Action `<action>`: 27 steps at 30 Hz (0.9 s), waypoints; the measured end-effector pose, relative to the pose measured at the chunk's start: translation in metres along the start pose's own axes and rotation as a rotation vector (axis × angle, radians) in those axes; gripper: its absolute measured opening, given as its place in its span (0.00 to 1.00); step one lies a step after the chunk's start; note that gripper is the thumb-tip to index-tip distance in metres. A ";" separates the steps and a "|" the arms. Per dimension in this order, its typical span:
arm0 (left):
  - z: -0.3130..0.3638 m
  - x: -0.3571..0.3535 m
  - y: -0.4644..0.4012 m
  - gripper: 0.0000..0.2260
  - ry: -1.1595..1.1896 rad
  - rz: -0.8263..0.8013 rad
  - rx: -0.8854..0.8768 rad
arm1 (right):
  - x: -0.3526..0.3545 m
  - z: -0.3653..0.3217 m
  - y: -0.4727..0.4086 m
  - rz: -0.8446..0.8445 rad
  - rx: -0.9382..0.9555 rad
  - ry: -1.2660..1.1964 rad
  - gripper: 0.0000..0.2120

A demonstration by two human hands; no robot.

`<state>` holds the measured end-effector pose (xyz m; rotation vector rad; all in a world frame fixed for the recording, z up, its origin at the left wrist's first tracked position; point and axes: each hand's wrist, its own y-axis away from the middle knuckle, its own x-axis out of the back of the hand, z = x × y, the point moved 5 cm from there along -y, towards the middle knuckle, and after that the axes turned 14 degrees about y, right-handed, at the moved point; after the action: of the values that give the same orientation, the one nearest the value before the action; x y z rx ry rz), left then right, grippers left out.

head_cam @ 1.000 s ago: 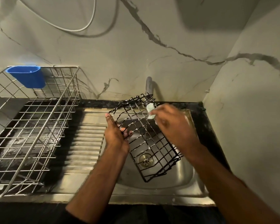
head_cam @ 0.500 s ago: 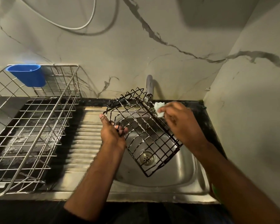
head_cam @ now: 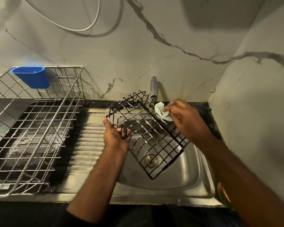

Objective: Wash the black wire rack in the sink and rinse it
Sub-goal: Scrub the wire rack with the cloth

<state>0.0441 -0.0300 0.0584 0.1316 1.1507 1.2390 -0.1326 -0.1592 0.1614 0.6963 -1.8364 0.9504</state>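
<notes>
Dim, yellowish light is falling from overhead, leaving the marble wall (head_cam: 154, 46) murky and greenish. A big soft shadow is sitting on the wall's upper right corner. The steel sink (head_cam: 195, 177) is catching dull glare along its basin wall, and the drainboard ridges are glinting. The wide lens is bending the wall lines and the dish drainer (head_cam: 31, 128) at the edges. The forearms near the bottom are smearing slightly with motion blur.
</notes>
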 end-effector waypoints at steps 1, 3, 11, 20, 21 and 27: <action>0.002 -0.001 -0.001 0.15 0.019 0.003 0.003 | -0.001 -0.011 0.005 0.002 0.077 -0.005 0.14; 0.006 -0.002 -0.003 0.19 0.075 0.011 0.005 | -0.008 -0.037 0.018 -0.020 0.248 0.010 0.16; 0.017 0.004 -0.013 0.23 0.120 0.031 -0.048 | -0.014 0.010 0.019 -0.002 0.097 -0.019 0.16; 0.015 0.003 -0.013 0.20 0.022 -0.049 -0.008 | -0.005 -0.054 0.030 -0.089 0.301 -0.056 0.16; 0.015 0.004 -0.012 0.20 0.008 -0.048 -0.006 | -0.006 -0.059 0.031 -0.110 0.334 -0.055 0.16; 0.022 0.000 -0.010 0.22 0.076 -0.005 -0.030 | -0.009 0.016 0.024 -0.073 -0.004 -0.095 0.17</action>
<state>0.0673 -0.0234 0.0624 0.0594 1.1966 1.2653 -0.1552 -0.1596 0.1416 0.8126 -1.8819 0.8790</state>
